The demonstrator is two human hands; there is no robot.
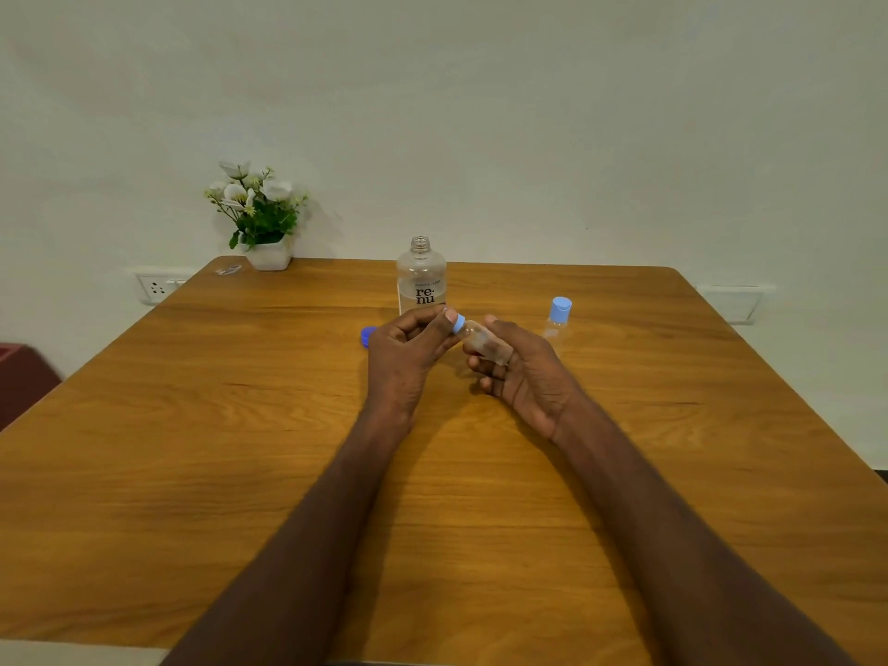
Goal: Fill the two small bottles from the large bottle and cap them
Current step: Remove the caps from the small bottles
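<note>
The large clear bottle (pixel 421 276) with a "renu" label stands uncapped at the table's middle back. Its dark blue cap (pixel 367 336) lies on the table to the left, partly hidden behind my left hand. My right hand (pixel 521 370) grips a small clear bottle (pixel 485 342), tilted toward the left above the table. My left hand (pixel 408 350) pinches the light blue cap (pixel 459 324) at that bottle's neck. A second small bottle (pixel 558 315) with a light blue cap on it stands upright to the right.
A white pot of artificial flowers (pixel 262 218) stands at the back left corner of the wooden table (pixel 240 449), with a small clear item (pixel 228 269) beside it. Wall sockets (pixel 156 287) sit behind the table's left and right edges.
</note>
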